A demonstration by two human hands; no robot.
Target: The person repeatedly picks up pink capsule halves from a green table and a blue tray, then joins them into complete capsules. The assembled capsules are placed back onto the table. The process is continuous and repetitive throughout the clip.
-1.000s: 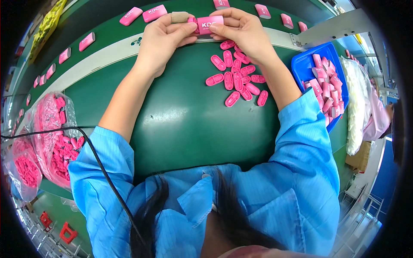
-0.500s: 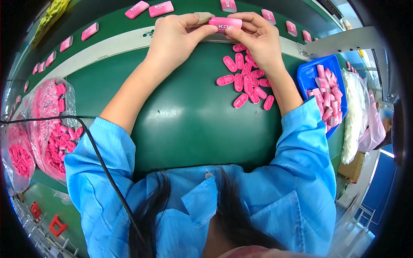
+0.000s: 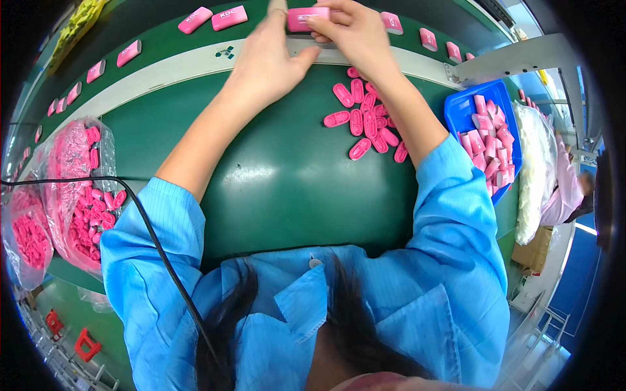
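Note:
A pink rectangular case [image 3: 306, 17] sits at the far edge of the green table, over the pale strip, with my right hand [image 3: 352, 29] gripping its right end by the fingertips. My left hand [image 3: 270, 55] lies just beside it, fingers stretched and touching the case's left end. Below my right wrist lies a heap of small pink oval parts [image 3: 366, 124] on the green mat [image 3: 287, 176].
More pink cases [image 3: 212, 18] ride the green belt beyond the strip. A blue tray [image 3: 464, 107] of pink cases stands at right. Clear bags of pink parts [image 3: 81, 189] lie at left. A black cable [image 3: 150, 234] crosses my left sleeve. Another person sits far right.
Both hands have carried the pink case farther away, from above the mat to the belt's edge. My left fingers have spread out from their grip.

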